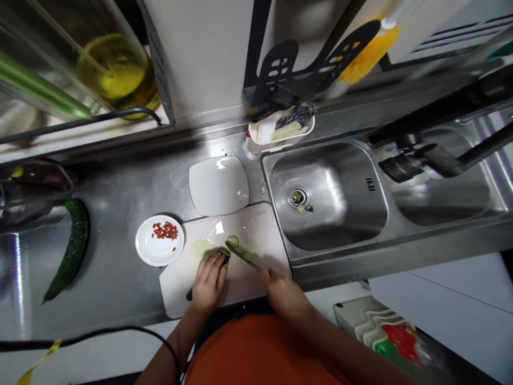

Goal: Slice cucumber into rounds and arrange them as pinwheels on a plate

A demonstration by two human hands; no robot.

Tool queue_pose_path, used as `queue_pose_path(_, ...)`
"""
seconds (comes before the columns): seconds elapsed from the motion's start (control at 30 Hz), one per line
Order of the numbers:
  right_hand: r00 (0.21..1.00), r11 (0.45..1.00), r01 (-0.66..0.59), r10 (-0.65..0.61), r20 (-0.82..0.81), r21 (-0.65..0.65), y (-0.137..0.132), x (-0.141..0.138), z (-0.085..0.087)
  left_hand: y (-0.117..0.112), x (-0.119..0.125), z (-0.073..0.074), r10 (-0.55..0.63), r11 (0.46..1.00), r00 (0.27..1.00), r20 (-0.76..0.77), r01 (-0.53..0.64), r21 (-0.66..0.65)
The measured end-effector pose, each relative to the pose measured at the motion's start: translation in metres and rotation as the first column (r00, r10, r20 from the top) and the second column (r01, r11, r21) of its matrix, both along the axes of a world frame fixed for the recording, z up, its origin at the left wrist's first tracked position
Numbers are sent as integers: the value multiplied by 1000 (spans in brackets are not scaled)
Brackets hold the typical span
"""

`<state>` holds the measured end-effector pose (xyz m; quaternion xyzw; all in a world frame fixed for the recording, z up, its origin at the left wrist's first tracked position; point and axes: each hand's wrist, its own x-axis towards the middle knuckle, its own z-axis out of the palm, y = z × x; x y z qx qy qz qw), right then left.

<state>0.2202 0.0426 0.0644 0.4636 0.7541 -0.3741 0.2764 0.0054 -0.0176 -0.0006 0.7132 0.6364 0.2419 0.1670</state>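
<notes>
My left hand (209, 282) is closed over a cucumber (225, 253) lying on the white cutting board (256, 227); the cucumber's dark tail end shows below the hand, and its middle is hidden by the fingers. In my right hand (282, 291) is a kitchen knife (241, 255), its blade slanting up and left beside the cucumber's cut end. A pale green cucumber slice (233, 241) lies by the knife tip, with more slices partly behind the blade. Wet patches shine on the board.
A white square plate (218, 184) stands behind the board. Left of it, a round dish (154, 250) holds red berries. A whole cucumber (72, 251) lies farther left. Cucumber bits rest near the drain of the steel sink (340, 214), below a black faucet (433, 160).
</notes>
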Motion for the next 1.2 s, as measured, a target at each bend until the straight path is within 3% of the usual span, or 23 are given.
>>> queue_pose_path(0.27, 999, 975, -47, 42, 28, 219, 12, 9, 13, 6, 2, 10, 25, 998, 1000, 14, -24, -59)
queue_pose_path(0.47, 997, 941, -82, 81, 15, 329, 9, 22, 17, 14, 3, 30, 8, 1000, 1000, -1, -8, -18)
queue_pose_path(0.57, 994, 923, -102, 105, 12, 372, 7, 25, 18, 24, 12, 41, -115, 993, 993, 27, 115, -2)
queue_pose_path(0.67, 992, 907, -122, 123, 25, 402, 8, 23, 21, 40, 26, 45, -316, 945, 948, 46, 319, -68)
queue_pose_path(0.8, 987, 894, -158, 159, 32, 420, 11, 22, 25, 62, 41, 39, -337, 934, 941, 9, 336, -120)
queue_pose_path(0.97, 992, 939, -87, 111, -53, 334, 6, 36, 29, 73, 40, 30, -226, 966, 973, -41, 219, -134)
queue_pose_path(1.07, 995, 985, 0, 17, -98, 175, -1, 54, 28, 64, 26, 29, -178, 976, 984, -27, 173, -130)
queue_pose_path(1.2, 984, 999, 34, -33, -173, 2, -5, 72, 19, 43, 4, 29, -31, 992, 999, -21, 28, -120)
